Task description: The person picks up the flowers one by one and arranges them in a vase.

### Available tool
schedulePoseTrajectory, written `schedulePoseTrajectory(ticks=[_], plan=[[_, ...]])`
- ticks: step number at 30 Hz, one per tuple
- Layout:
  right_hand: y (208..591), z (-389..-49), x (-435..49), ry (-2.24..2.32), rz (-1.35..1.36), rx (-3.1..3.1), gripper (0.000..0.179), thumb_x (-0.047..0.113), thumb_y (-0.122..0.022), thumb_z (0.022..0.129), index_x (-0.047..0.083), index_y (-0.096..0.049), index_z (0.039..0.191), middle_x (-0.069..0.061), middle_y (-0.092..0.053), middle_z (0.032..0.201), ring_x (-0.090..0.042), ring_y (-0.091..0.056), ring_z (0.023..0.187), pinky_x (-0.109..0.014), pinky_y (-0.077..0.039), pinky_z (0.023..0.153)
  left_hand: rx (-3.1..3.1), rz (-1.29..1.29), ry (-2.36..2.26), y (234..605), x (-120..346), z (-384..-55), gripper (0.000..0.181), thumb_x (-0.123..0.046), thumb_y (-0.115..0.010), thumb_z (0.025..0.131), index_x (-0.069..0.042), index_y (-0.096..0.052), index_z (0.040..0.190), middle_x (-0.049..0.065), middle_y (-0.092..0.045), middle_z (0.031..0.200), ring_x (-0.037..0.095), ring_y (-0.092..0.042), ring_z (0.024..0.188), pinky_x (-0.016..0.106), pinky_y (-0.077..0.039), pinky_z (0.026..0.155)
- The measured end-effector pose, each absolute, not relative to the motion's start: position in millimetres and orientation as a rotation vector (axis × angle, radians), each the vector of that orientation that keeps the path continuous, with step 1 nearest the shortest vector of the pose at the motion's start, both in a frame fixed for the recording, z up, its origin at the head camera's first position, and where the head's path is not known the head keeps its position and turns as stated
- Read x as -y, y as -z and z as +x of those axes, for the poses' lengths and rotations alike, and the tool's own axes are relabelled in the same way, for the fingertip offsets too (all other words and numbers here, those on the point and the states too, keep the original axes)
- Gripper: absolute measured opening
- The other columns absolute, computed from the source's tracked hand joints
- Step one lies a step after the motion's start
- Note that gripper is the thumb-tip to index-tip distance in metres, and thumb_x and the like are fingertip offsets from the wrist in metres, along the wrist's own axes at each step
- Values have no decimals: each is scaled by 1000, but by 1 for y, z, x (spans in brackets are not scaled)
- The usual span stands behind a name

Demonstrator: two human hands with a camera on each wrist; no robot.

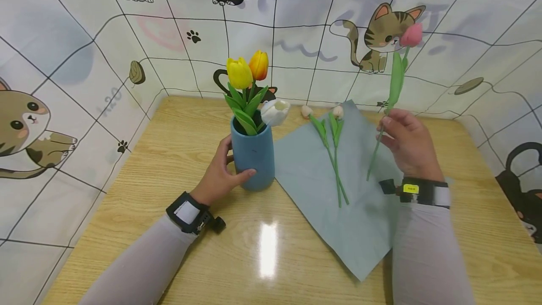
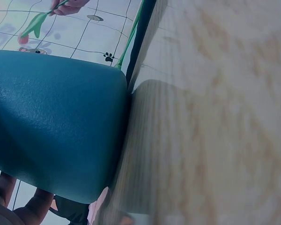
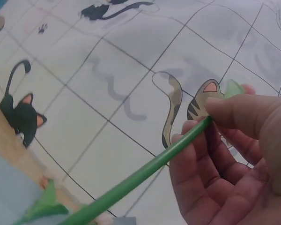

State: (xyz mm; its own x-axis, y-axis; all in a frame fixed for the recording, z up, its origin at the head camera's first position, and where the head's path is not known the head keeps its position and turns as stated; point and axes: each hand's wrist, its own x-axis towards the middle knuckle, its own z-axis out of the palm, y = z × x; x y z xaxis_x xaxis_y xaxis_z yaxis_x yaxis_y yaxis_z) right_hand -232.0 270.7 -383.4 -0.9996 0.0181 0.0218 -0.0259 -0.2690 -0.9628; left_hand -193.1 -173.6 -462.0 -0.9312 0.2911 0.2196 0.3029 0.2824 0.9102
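Note:
My right hand [image 1: 408, 140] pinches the green stem of a pink tulip [image 1: 411, 36] between thumb and fingers, holding it upright above the paper. In the right wrist view the stem [image 3: 145, 176] slants down to the lower left from the fingertips. My left hand [image 1: 226, 171] grips the lower part of a blue vase [image 1: 254, 159], thumb across its front and fingers behind its left side. Out of the vase rise a yellow tulip [image 1: 239, 73], an orange-and-yellow tulip [image 1: 259, 65] and a white tulip [image 1: 275, 112] leaning right. The left wrist view shows the vase wall [image 2: 56, 122] close up.
Two pale pink tulips [image 1: 333, 154] lie with crossed stems on a grey-blue sheet of paper [image 1: 360, 244], right of the vase. The sheet lies on a wooden table [image 1: 203, 258]. A cat-patterned cloth [image 1: 296, 46] stands behind the table and along both sides.

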Motion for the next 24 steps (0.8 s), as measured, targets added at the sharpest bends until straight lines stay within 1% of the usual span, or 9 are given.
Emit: schedulePoseTrajectory(ticks=[3,8,14,20,24], plan=[[385,-232,-265,-2612,96,1658,13,-1,-65,99,4,-69,111,-3,-70,102,-16,-68,92,-26,-62,84,2509,-578,1787,462,174,-193,96,-21,-83,89,-31,-21,161,2,-35,160,29,-41,145,63,-39,118],[386,-234,-259,-2720,141,1452,16,-9,-60,99,2,-69,107,-7,-72,99,-18,-71,89,-28,-63,80,2509,-579,1797,462,174,-193,96,-22,-83,89,-32,-21,161,2,-35,160,28,-41,145,63,-39,118],[386,-235,-253,-2779,163,1299,15,-11,-57,100,1,-66,102,-9,-71,95,-21,-70,88,-30,-64,77,2514,-573,1805,462,174,-193,96,-23,-83,89,-32,-20,161,1,-35,160,28,-41,146,62,-39,119],[385,-235,-248,-2799,166,1256,14,-10,-56,101,1,-65,104,-10,-71,95,-21,-70,88,-31,-64,76,2509,-583,1807,461,175,-193,96,-23,-83,89,-33,-20,161,1,-34,161,28,-40,147,62,-39,119],[384,-235,-245,-2794,146,1249,12,-8,-57,101,1,-64,105,-9,-70,96,-21,-70,89,-31,-64,76,2500,-593,1810,462,176,-194,97,-23,-83,89,-34,-20,161,-1,-34,161,27,-40,146,61,-40,118]])
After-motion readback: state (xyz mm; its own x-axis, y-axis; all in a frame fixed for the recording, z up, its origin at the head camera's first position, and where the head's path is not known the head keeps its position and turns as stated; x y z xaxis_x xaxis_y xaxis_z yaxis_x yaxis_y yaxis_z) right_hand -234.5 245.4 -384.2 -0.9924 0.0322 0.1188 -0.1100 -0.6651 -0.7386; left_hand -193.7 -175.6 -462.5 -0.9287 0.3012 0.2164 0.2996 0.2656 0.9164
